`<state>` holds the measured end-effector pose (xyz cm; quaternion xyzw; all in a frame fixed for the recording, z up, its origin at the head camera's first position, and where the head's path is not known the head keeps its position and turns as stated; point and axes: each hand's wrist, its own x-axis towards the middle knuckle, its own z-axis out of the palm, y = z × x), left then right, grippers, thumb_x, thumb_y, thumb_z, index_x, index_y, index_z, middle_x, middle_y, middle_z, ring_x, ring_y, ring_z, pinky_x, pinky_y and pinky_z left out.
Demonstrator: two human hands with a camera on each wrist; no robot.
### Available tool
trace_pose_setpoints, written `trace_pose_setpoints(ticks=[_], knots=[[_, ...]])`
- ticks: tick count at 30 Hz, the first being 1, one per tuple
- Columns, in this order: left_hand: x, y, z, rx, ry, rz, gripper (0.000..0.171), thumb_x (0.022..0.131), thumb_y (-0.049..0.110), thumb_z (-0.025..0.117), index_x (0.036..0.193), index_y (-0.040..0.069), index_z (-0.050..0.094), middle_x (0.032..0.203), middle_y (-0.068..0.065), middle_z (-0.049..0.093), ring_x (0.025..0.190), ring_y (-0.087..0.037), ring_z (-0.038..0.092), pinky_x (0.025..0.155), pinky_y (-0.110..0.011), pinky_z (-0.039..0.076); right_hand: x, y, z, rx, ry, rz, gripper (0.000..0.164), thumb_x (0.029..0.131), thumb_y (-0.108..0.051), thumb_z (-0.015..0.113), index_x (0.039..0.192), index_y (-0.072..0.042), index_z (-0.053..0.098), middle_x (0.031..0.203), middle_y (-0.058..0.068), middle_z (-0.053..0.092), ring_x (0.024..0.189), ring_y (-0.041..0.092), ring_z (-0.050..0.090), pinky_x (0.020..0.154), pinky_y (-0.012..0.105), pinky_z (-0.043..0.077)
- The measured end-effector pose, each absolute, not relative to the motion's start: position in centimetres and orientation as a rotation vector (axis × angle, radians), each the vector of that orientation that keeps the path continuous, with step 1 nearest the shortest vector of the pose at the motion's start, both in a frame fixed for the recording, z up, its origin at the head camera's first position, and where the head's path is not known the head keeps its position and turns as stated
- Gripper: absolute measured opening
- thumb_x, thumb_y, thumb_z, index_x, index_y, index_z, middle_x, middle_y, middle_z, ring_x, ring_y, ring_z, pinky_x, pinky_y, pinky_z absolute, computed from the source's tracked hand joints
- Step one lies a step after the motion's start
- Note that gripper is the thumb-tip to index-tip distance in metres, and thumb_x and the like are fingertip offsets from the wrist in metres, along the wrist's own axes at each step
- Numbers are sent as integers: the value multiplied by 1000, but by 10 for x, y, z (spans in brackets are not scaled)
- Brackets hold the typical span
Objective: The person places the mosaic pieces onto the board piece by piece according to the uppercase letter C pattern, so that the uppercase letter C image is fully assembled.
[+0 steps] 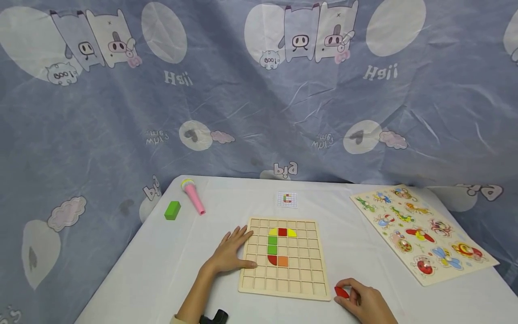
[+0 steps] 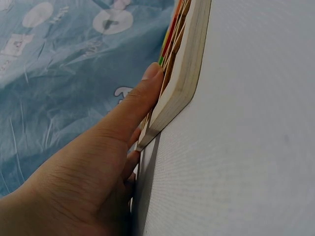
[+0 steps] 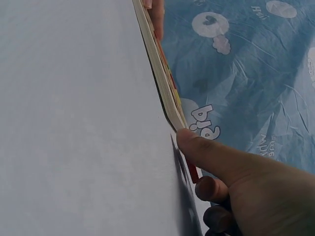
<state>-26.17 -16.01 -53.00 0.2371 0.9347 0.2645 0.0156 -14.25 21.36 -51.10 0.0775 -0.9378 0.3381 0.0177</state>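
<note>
A wooden grid board (image 1: 299, 283) lies on the table. Set in its cells are yellow quarter-round pieces (image 1: 292, 232), red pieces (image 1: 282, 232), green squares (image 1: 273, 245) and an orange piece (image 1: 283, 261). My left hand (image 1: 228, 252) rests on the board's left edge, fingers spread and thumb over the rim; the left wrist view shows the thumb (image 2: 142, 93) along that rim. Off the board's lower right corner, my right hand (image 1: 366, 300) pinches a red leaf-shaped piece (image 1: 341, 292) between thumb and fingers. In the right wrist view that red piece (image 3: 192, 173) shows only partly.
Behind the board lies a small pattern card (image 1: 287, 200). A pink toy microphone (image 1: 195, 198) and a green block (image 1: 172, 210) are at the back left. On the right lies an animal puzzle board (image 1: 421, 234). A black object (image 1: 218, 317) sits at the front edge by the left forearm.
</note>
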Motion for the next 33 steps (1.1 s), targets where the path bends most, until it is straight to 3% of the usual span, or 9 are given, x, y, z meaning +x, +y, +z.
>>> trace_pose_setpoints(ticks=[33], knots=[[-257,-161,-524,747,2893,866,100,65,69,66,143,15,35,151,-8,22,139,-30,12,110,-51,7,-146,213,-508,28,-2969,966,18,79,-18,72,97,-17,69,54,-8,41,44,4,34,44,18,30]])
